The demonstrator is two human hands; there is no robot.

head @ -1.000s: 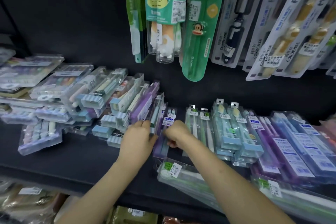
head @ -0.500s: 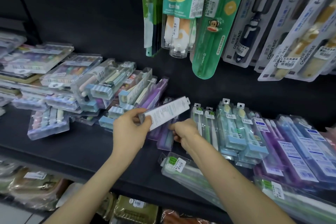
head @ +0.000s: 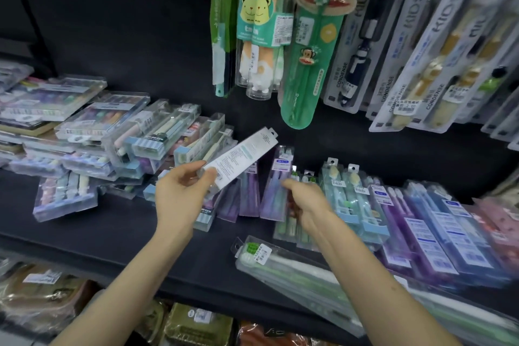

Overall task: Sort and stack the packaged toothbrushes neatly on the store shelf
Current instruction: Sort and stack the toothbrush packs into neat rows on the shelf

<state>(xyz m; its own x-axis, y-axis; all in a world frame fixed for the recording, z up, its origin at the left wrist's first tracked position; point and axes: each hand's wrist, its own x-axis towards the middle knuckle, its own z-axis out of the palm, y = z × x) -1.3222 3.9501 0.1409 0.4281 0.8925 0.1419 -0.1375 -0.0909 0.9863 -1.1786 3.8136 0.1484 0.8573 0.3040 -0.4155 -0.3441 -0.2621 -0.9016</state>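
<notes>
Sorting step. The left hand (head: 182,194) grips a white-backed toothbrush pack (head: 240,159) by its lower end, lifted above the shelf (head: 112,236). The right hand (head: 306,201) lies against a purple pack (head: 276,180) in the row, and whether it grips the pack cannot be told. The next move probably calls for matching the lifted pack to its kind and laying it flush.

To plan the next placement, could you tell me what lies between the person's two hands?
Purple toothbrush packs lie side by side on the shelf between the left hand and the right hand, shown in the head view.
</notes>
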